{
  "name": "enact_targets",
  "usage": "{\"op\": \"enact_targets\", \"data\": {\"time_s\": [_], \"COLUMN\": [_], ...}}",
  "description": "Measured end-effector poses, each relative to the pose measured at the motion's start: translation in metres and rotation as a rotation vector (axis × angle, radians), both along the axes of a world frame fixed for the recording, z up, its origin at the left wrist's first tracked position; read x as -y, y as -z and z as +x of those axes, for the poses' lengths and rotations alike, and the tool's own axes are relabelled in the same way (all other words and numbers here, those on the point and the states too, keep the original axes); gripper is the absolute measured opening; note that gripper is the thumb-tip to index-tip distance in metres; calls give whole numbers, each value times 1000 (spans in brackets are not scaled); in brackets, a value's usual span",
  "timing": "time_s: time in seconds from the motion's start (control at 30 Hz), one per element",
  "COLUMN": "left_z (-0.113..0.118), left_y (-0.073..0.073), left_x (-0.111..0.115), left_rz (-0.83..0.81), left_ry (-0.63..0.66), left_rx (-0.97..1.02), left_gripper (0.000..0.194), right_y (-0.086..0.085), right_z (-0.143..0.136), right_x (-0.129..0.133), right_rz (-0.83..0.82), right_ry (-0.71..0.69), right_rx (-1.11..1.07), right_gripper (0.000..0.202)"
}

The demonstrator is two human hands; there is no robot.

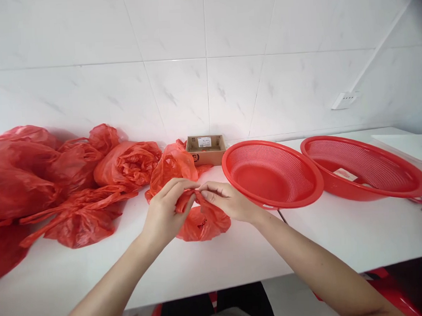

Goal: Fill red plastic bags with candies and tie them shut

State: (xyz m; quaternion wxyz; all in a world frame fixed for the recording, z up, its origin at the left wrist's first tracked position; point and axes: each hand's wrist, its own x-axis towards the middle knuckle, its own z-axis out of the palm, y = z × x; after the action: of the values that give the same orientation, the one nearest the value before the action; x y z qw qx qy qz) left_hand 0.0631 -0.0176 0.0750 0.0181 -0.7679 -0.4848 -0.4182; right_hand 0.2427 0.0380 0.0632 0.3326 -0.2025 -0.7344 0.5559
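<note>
A small red plastic bag (pixel 204 224) rests on the white table in front of me, with something dark showing faintly through it. Both my hands pinch its gathered top. My left hand (pixel 167 207) is closed on the twisted plastic from the left. From the right, the thumb and fingers of my right hand (pixel 223 199) press on the same part, fingertips close to the left ones. Whether the top is knotted cannot be made out. Just behind my left hand lies another crumpled red plastic bag (pixel 176 162).
Several filled red bags (pixel 73 170) crowd the table's left side. A small cardboard box (pixel 211 156) stands by the tiled wall. To the right are a round red plastic basket (pixel 268 174) and a larger red basket (pixel 360 169) holding a light-coloured piece. The table's front edge is near my body.
</note>
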Motion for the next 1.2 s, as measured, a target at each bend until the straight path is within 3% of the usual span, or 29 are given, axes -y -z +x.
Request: {"op": "enact_targets", "data": {"time_s": [0.1, 0.23, 0.37, 0.47, 0.57, 0.67, 0.83, 0.9, 1.07, 1.2], "left_z": [-6, -15, -15, -9, -5, -12, -36, -37, -16, -9], "left_y": [11, 25, 25, 21, 19, 28, 63, 74, 84, 98], "left_x": [10, 25, 31, 27, 25, 30, 57, 65, 57, 38], "left_rz": [-104, -113, -4, 63, 31, -110, -381, -455, -384, -330], "left_ry": [-38, -131, -114, -105, -125, -164, -453, -486, -433, -604], "left_rx": [-43, -58, -40, -33, 1, 71, 350, 491, 808, 699], "left_gripper": [24, 30, 28, 29, 31, 32, 40, 41, 42, 45], "right_y": [5, 15, 16, 10, 5, 7, 31, 43, 70, 93], "right_z": [4, 3, -5, -13, -15, -9, 0, -6, -38, -59], "right_x": [-2, -7, -1, 8, 12, 5, -15, -18, -3, 12], "right_rz": [47, -47, -117, -53, 59, 96, -142, -167, 8, 233], "right_ry": [70, 136, 21, -48, 38, 219, 504, 555, 651, 546], "right_rx": [1, -77, -48, -41, -64, -81, -212, -239, -85, 271], "right_gripper": [23, 27, 24, 23, 17, 24, 32, 34, 27, 28]}}
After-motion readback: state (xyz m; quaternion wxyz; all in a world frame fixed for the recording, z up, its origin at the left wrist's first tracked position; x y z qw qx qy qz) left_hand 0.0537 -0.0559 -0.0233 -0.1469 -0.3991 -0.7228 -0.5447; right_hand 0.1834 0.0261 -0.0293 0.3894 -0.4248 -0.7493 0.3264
